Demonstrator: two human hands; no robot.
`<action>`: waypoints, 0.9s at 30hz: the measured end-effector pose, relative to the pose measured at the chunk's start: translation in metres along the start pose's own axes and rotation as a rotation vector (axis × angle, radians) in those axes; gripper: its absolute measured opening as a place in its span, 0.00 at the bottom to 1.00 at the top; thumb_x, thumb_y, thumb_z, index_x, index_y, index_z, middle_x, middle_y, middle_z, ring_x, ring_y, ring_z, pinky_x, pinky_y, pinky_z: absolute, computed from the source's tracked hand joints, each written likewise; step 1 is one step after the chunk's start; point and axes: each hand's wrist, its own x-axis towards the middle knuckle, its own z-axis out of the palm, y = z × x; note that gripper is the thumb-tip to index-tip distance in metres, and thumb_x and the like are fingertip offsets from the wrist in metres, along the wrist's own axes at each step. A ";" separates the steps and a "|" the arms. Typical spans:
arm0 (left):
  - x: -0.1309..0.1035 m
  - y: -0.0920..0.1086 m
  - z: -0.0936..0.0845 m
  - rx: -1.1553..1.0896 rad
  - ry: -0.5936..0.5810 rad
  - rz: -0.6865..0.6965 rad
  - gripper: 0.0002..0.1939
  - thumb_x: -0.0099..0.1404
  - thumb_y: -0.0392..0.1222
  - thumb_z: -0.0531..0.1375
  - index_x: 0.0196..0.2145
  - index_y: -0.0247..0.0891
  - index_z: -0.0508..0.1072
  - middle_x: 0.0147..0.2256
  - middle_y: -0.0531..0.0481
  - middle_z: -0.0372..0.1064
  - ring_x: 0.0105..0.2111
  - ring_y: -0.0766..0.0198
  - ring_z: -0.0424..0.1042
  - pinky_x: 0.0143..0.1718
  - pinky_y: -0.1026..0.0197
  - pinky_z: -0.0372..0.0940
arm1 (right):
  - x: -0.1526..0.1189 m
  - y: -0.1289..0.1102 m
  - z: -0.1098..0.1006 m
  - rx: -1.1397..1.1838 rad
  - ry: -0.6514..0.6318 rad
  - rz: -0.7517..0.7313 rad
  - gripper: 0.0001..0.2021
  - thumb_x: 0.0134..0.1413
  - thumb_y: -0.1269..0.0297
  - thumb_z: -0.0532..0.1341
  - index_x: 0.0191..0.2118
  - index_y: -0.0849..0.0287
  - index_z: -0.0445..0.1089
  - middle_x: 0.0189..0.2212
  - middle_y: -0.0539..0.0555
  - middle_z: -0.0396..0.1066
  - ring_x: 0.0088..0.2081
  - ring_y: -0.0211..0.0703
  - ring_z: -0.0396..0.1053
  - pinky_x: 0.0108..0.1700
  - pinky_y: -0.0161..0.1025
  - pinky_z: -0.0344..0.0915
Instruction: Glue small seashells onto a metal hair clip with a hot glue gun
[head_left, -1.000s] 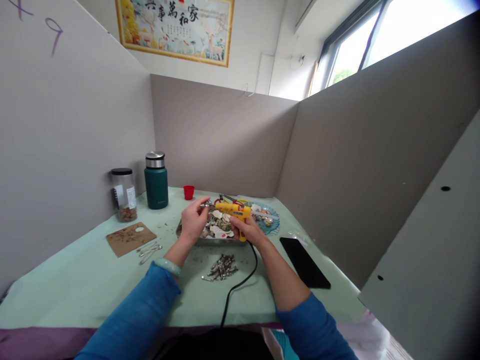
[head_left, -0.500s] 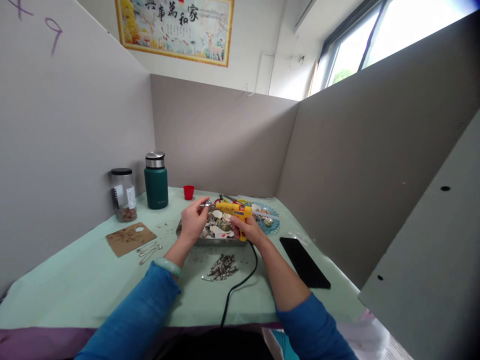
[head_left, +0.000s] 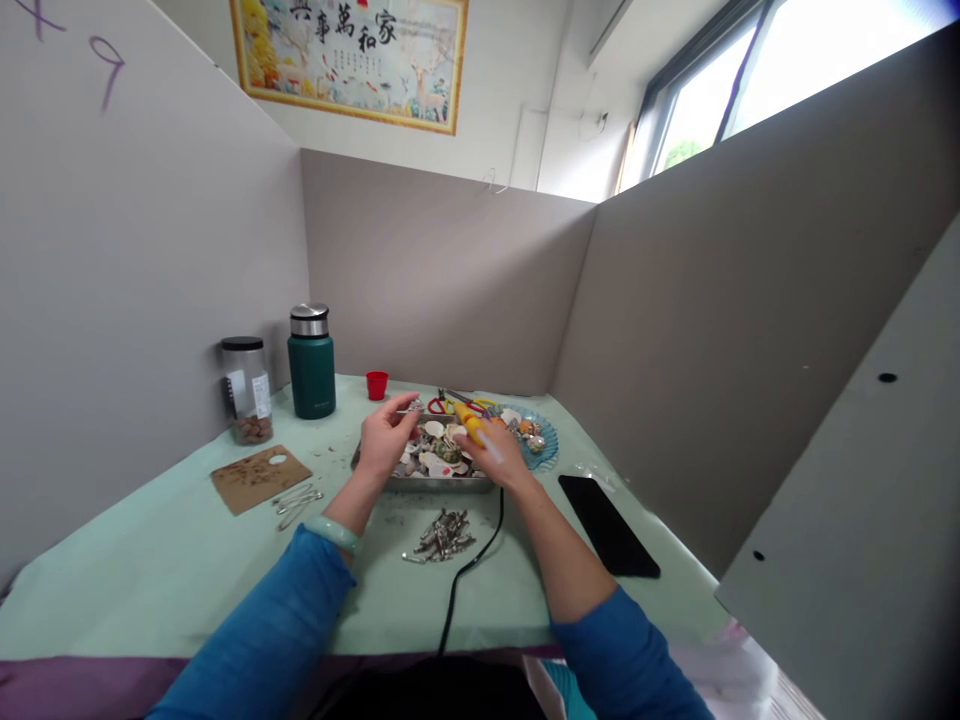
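Observation:
My right hand is wrapped round a yellow hot glue gun, whose nozzle points away from me and slightly left. A whitish glue stick juts from its rear, and a black cord runs down toward me. Between the fingertips of my left hand is a small shiny, silvery piece, too small to make out. Both hands hover over a metal tray filled with seashells. Nearer to me lies a pile of silvery metal clips.
Behind the tray are scissors and pliers and a red cup. A blue plate holds decorated pieces. Leftward stand a green flask and a jar, near cardboard and wire loops. A black slab lies right.
The glue gun has swung from pointing left at the small piece to pointing away from me, its nozzle now apart from the piece. My left hand has barely moved.

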 end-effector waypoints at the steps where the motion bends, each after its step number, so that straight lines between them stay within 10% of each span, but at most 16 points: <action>1: -0.001 0.001 0.000 -0.008 -0.013 0.005 0.25 0.52 0.51 0.63 0.46 0.36 0.73 0.33 0.47 0.72 0.21 0.68 0.69 0.25 0.65 0.65 | 0.000 0.001 0.001 -0.117 -0.001 -0.017 0.21 0.48 0.43 0.58 0.36 0.58 0.69 0.33 0.57 0.71 0.35 0.46 0.68 0.35 0.38 0.60; 10: -0.010 0.018 0.004 -0.107 -0.175 0.013 0.21 0.51 0.45 0.64 0.42 0.35 0.74 0.26 0.51 0.72 0.19 0.69 0.66 0.24 0.65 0.64 | -0.002 0.007 0.007 -0.239 -0.133 -0.083 0.20 0.41 0.53 0.67 0.40 0.56 0.69 0.41 0.55 0.67 0.40 0.45 0.65 0.40 0.38 0.58; 16: -0.016 0.022 0.008 -0.226 -0.348 -0.062 0.20 0.48 0.45 0.67 0.37 0.34 0.70 0.32 0.48 0.73 0.20 0.70 0.67 0.22 0.65 0.65 | 0.000 -0.003 0.002 0.241 -0.082 -0.265 0.16 0.52 0.59 0.60 0.47 0.57 0.67 0.44 0.56 0.66 0.41 0.42 0.66 0.42 0.39 0.62; 27: -0.020 0.023 0.009 -0.307 -0.468 -0.126 0.17 0.49 0.43 0.67 0.32 0.35 0.66 0.23 0.55 0.69 0.19 0.70 0.68 0.22 0.67 0.64 | -0.001 -0.015 0.001 0.752 -0.146 -0.139 0.13 0.54 0.58 0.58 0.44 0.55 0.69 0.40 0.52 0.69 0.39 0.40 0.67 0.43 0.38 0.64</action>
